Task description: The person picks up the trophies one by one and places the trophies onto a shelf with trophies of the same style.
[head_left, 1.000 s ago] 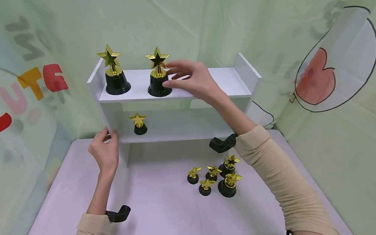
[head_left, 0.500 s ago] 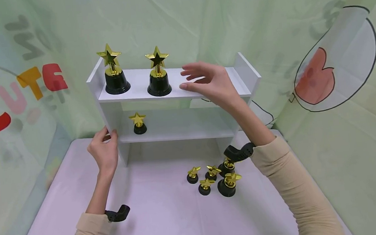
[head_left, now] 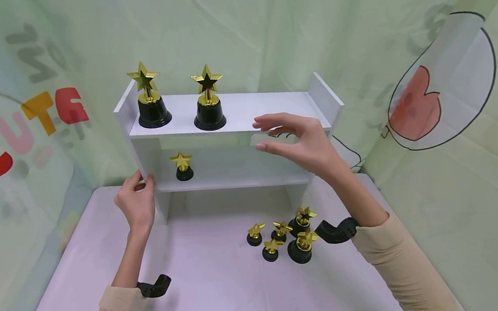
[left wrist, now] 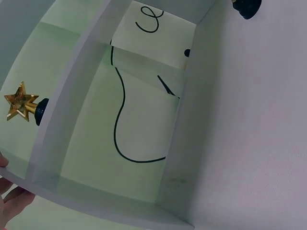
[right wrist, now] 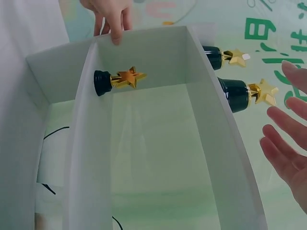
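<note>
My left hand pinches the edge of the left side panel of a white two-tier shelf. In the left wrist view its fingers lie against that panel. My right hand hovers in front of the shelf's right half, thumb and fingers spread apart with nothing between them. On the top board stand two large gold-star trophies, one at the left and one left of centre. A small star trophy stands upright at the left of the middle board.
Several star trophies cluster on the white tabletop below the shelf's right part, among them a larger one and a small one. Printed curtains hang behind and at both sides.
My right hand has left the trophy at left of centre on the top board and drawn back to the right and downward. That trophy stays standing. My left hand keeps its place.
</note>
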`<state>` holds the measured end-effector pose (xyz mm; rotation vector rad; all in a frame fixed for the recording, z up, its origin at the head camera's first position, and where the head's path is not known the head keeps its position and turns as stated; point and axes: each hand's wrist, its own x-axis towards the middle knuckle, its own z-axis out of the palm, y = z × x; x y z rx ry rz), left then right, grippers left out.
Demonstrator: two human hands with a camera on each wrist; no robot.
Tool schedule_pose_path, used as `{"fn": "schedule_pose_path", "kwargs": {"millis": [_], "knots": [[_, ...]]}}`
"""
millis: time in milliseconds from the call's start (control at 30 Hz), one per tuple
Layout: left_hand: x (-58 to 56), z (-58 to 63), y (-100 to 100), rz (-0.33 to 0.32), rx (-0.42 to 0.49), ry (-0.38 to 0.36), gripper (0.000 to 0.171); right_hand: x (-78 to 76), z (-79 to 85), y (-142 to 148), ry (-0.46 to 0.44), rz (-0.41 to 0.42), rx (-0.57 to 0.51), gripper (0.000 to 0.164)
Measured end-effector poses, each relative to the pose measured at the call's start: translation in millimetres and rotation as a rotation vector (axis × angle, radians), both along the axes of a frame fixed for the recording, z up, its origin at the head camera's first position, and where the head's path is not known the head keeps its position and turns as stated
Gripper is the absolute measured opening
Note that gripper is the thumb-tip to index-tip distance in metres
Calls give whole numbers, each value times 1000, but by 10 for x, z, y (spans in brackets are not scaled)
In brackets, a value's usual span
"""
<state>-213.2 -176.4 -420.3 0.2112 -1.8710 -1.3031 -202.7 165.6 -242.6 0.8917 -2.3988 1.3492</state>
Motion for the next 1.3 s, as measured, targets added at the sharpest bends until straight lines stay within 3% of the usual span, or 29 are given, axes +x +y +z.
{"fn": "schedule_pose_path", "kwargs": {"millis": [400,667,1000,1300], "knots": [[-6,3,-31,-9,0,3,20,204,-388,343,-3,-50,-12,37],[-3,-3,-29,-12,1,-3,19,265,-768,602,-24,-77,-19,36],[0,-10,-3,2,1,-16,18,492,-1274,830,-56,-152,0,37],[-12,-5,-10,7,-9,-8,18,619,-1732,997,-151,-233,32,38]]}}
